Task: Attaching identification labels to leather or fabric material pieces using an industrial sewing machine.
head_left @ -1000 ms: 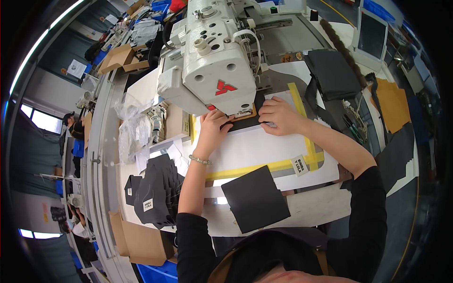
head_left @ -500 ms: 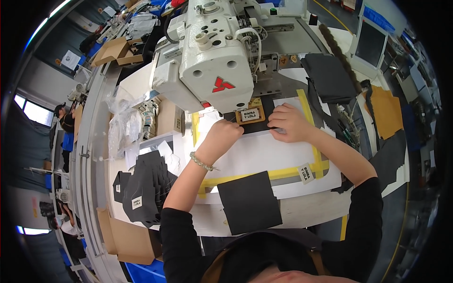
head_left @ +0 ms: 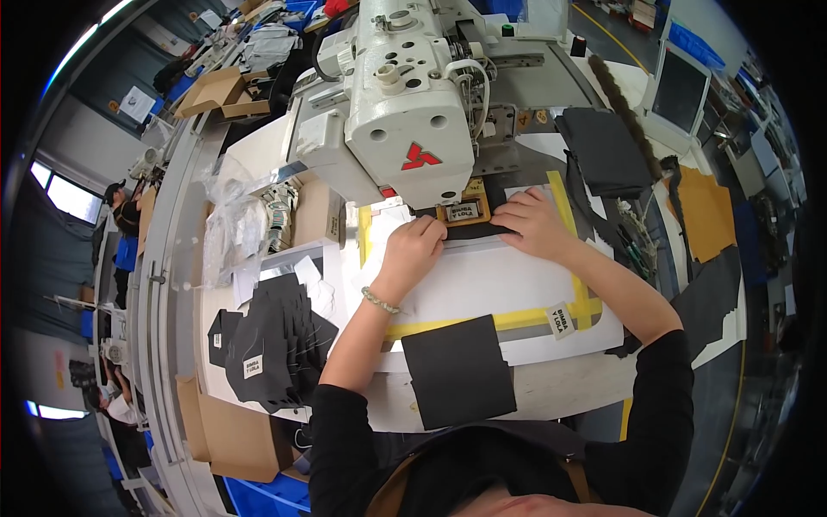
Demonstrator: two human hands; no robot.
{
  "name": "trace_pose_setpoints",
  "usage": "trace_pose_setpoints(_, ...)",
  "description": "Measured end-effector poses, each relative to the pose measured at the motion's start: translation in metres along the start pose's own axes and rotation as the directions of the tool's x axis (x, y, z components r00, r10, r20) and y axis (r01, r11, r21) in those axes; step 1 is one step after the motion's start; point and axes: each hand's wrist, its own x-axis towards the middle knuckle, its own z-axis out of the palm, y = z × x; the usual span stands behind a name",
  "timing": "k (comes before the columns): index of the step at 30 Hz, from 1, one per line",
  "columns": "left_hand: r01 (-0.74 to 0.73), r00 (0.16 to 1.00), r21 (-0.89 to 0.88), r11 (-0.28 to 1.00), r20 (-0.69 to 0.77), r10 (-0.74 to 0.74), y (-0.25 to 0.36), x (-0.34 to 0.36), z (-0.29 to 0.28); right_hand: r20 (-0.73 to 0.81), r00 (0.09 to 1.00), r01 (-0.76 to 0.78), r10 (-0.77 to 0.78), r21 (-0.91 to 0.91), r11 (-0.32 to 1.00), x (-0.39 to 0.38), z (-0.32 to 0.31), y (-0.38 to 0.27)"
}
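Note:
Under the white head of a sewing machine [head_left: 413,142], a tan clamp frame [head_left: 488,209] surrounds a pale label [head_left: 463,212] with dark lettering. Around and below the clamp a black fabric piece [head_left: 474,231] shows. My left hand [head_left: 415,250], with a beaded bracelet at its wrist, is curled at the fabric's left edge; its fingertips are partly hidden. On the right side, my right hand [head_left: 536,226] lies with fingers stretched and slightly apart, their tips against the fabric beside the clamp. Another black fabric piece [head_left: 457,370] rests at the near table edge.
A stack of black pieces [head_left: 280,345] stands at the left, near a small carton [head_left: 312,215] and clear plastic bag [head_left: 233,215]. Yellow tape [head_left: 482,324] borders the white work sheet. A loose label [head_left: 560,320] lies at right; folded black fabric [head_left: 603,151] sits farther back.
The view has shifted slightly, so the machine appears farther right. The label and clamp sit a little closer beneath the machine head. My left hand has loosened slightly, staying at the fabric.

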Motion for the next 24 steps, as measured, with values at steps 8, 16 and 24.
trace_pose_setpoints(8, -0.096, 0.995, 0.127, 0.987, 0.025, 0.093, 0.017, 0.003, -0.003, -0.037, 0.984, 0.167, -0.177, -0.189, 0.968, -0.007, -0.003, -0.008)
trace_pose_setpoints(16, -0.340, 0.940, 0.287, 0.896, 0.096, 0.326, 0.016, -0.008, -0.002, -0.011, 0.981, 0.185, -0.191, -0.204, 0.961, -0.031, -0.043, -0.032)
trace_pose_setpoints(24, -0.446, 0.893, 0.007, 0.895, 0.073, 0.445, 0.067, -0.027, -0.032, 0.010, 0.995, 0.103, -0.104, -0.260, 0.960, -0.082, -0.092, -0.091)
